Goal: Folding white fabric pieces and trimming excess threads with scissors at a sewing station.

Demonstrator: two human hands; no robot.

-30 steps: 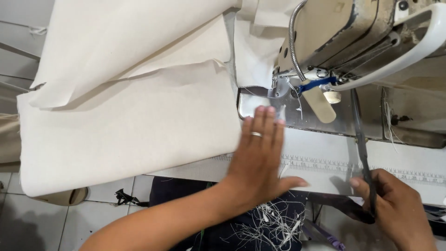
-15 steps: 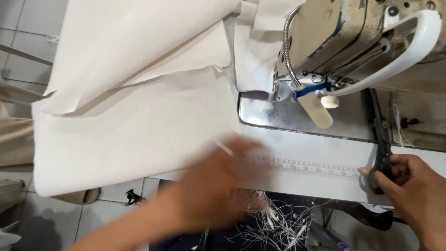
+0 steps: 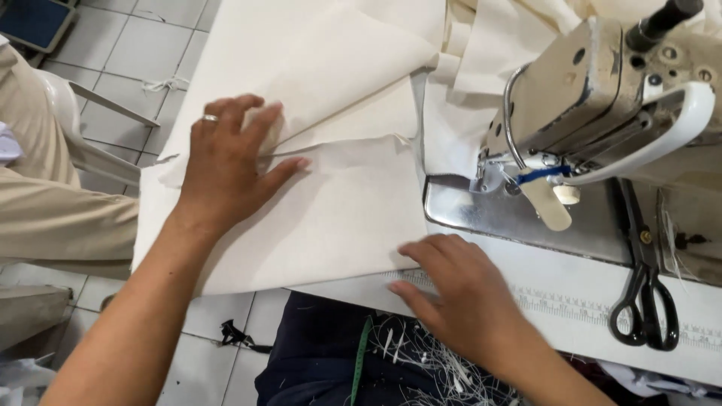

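scissors [image 3: 644,289] set down; both hands flat on cloth [image 3: 331,218].

Bright, even daylight — soft shadows, faint glare on the steel plate [image 3: 489,218] — sharp focus throughout.

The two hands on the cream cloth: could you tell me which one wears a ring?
The left hand, spread flat on the folded cloth, has the ring; the right hand, by the table edge, has none visible.

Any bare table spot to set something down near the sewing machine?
Bare white table strip between the right hand and black-handled scissors. Shiny steel needle plate is bare too. Left of that is crowded: cream folded fabric under the left hand.
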